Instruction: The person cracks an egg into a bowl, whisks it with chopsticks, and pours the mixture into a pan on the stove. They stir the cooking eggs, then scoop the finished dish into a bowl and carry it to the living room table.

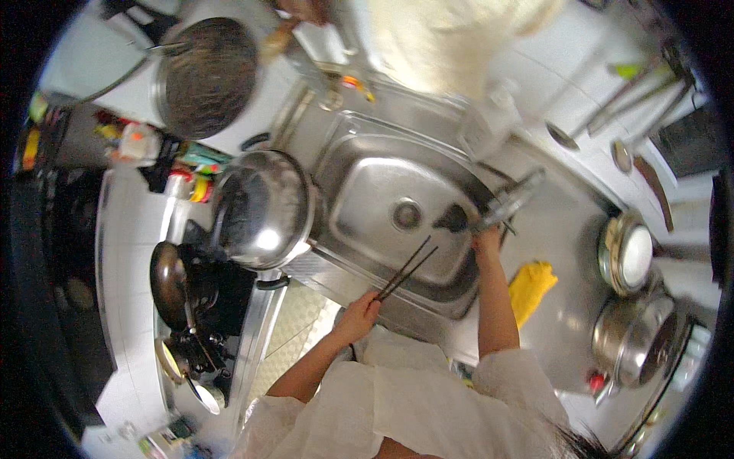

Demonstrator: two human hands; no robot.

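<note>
My left hand [360,316] grips a pair of dark chopsticks [406,269], whose tips reach over the near edge of a stainless steel sink [367,201]. Around the sink's drain [407,214] the basin floor is bare metal. My right hand [487,240] is at the basin's right rim, by a blurred metallic object [513,198] that slants up to the right. Whether the fingers grip this object or only touch it, I cannot tell. A dark shape [452,218] shows beside that hand, too blurred to name. A yellow cloth [532,290] lies right of my right forearm.
A large steel pot [264,209] stands left of the sink. Beyond it are a gas stove [229,298] and a frying pan [168,284]. To the right, a lidded jar [628,255] and a steel saucepan [631,338] stand on the steel counter [573,321]. Utensils [619,103] hang at the upper right.
</note>
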